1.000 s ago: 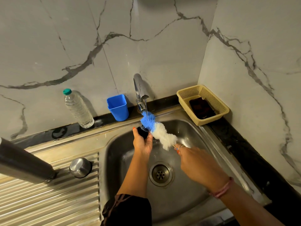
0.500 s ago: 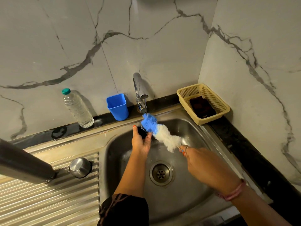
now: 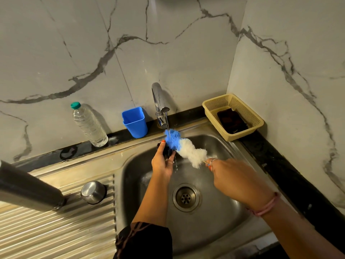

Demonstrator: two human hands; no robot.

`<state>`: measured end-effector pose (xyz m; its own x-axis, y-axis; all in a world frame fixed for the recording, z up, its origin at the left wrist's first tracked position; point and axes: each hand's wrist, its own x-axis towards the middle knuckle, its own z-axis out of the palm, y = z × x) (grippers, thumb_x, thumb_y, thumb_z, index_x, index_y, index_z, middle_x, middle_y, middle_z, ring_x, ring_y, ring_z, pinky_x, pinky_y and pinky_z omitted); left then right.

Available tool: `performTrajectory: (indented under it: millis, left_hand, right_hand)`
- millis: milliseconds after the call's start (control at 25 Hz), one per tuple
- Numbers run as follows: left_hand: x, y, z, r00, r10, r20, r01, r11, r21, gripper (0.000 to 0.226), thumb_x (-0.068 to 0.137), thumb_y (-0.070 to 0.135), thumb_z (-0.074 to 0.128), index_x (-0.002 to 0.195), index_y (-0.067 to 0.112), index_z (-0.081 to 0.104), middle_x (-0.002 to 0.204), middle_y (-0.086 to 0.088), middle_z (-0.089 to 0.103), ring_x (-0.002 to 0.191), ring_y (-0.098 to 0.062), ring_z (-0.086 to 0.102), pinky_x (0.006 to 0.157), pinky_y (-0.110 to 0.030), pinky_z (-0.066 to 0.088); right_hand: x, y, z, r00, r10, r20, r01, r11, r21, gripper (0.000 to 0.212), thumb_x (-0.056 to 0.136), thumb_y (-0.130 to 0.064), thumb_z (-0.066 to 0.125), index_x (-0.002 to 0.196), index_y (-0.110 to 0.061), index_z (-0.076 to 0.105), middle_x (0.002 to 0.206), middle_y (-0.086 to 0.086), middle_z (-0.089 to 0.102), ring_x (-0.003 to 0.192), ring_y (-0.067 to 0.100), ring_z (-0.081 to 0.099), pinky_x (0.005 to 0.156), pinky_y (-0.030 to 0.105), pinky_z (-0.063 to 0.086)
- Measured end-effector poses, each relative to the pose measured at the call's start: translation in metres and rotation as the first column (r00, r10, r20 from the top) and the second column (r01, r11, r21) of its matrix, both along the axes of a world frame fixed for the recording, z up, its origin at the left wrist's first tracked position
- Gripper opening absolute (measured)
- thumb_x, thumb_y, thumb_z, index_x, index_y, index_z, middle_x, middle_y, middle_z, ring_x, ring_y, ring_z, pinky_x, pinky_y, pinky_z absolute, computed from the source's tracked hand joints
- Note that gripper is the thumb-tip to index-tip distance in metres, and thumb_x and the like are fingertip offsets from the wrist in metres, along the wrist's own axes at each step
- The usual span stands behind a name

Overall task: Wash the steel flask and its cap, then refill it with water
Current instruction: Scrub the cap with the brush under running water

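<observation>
Steel sink with ribbed drainboard fills the lower view; on the drainboard the steel flask lies on its side at far left, a rounded steel cap just beside its end. Over the basin, under the running tap, left hand curls its fingers round a small black cap piece, while right hand pinches the thin handle of a blue-and-white bottle brush, blue tip against the black piece. Behind: yellow basket, clear plastic bottle, blue cup.
</observation>
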<state>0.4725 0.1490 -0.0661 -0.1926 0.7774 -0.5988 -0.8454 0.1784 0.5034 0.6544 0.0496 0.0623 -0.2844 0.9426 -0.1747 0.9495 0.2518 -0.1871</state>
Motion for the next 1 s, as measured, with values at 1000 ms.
performTrajectory:
  millis: [1000]
  left_hand:
    - [0.008,-0.005,0.012,0.994,-0.105,-0.011,0.106,0.981,0.164,0.023,0.095,0.02,0.062,0.111,0.003,0.063,0.114,-0.018,0.068,0.11,-0.03,0.065,0.09,-0.046,0.055]
  right_hand:
    - [-0.007,0.008,0.008,0.998,-0.039,-0.043,0.037,0.998,-0.041,0.021,0.098,-0.014,0.038,0.109,-0.012,0.056,0.066,-0.005,0.039,0.061,0.016,0.041,0.047,0.02,0.021]
